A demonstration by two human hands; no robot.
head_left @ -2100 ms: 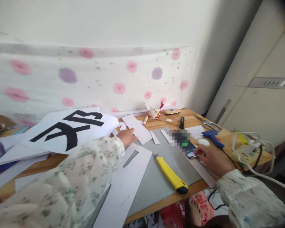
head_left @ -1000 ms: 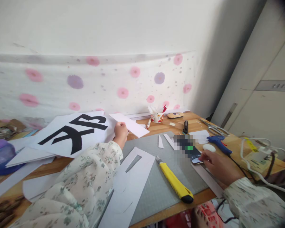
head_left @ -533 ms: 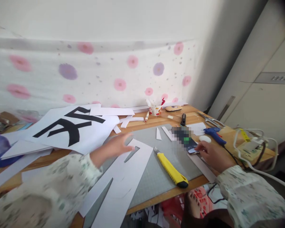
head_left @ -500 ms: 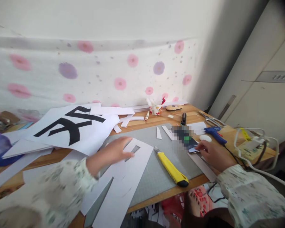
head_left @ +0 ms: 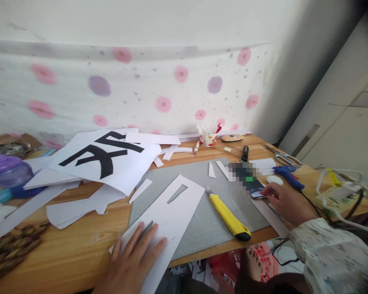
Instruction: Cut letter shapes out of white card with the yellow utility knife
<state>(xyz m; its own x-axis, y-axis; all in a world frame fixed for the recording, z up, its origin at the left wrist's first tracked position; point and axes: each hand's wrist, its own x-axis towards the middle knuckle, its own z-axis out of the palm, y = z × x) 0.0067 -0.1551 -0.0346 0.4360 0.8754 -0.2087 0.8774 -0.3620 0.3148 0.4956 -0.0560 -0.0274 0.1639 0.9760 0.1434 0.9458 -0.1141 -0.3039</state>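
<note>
My left hand (head_left: 135,257) lies flat with spread fingers on a long white board (head_left: 159,212) that has a narrow slot cut in it and rests on the grey cutting mat (head_left: 193,196). Right of the board is a yellow utility knife (head_left: 228,216), its blade end pointing away from me. My right hand (head_left: 290,204) has its fingers bent together at the near end of a smartphone (head_left: 257,194), whose screen is partly blurred out. Small white offcuts (head_left: 212,170) lie on the mat.
At the back left, a sheet with black characters (head_left: 102,155) covers other white pieces. Further back stands a patterned cup (head_left: 207,140). On the right are a blue glue gun (head_left: 290,175), scissors (head_left: 285,157) and a power strip (head_left: 334,194) with cables. A purple-lidded container (head_left: 9,171) is at left.
My left hand has come back toward me and down onto the board's near part, uncovering the slot. The view has shifted slightly left. My right hand stays at the smartphone.
</note>
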